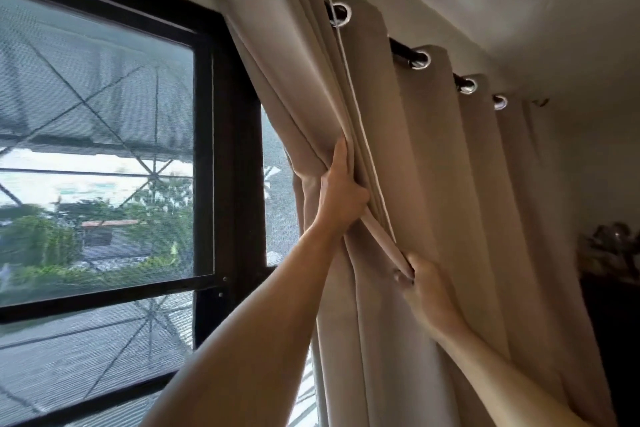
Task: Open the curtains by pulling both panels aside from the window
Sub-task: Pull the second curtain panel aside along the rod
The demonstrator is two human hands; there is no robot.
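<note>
At the far left the window [104, 149] shows its dark frame and mesh screen, already uncovered across most of its width. Just right of the frame hangs the beige curtain panel [433, 184], threaded by metal eyelets [420, 61] onto a dark rod [398, 45] that runs up and left along the top. The left hand [341, 191] is clamped on a bunch of the panel's leading folds, fingers wrapped behind the cloth and thumb pointing up along it. Lower and further right, the right hand [420, 276] pinches the hemmed edge of the same bunch, its fingers mostly buried in the fabric. The cloth looks soft, fairly thick and light enough to gather, so it should fold readily but drag at the eyelets; holding the stacked edge high, as the left hand does, likely carries the pull to the rod better than tugging low. A white cord [341, 45] hangs close against the folds and could snag. No second panel is in view.
</note>
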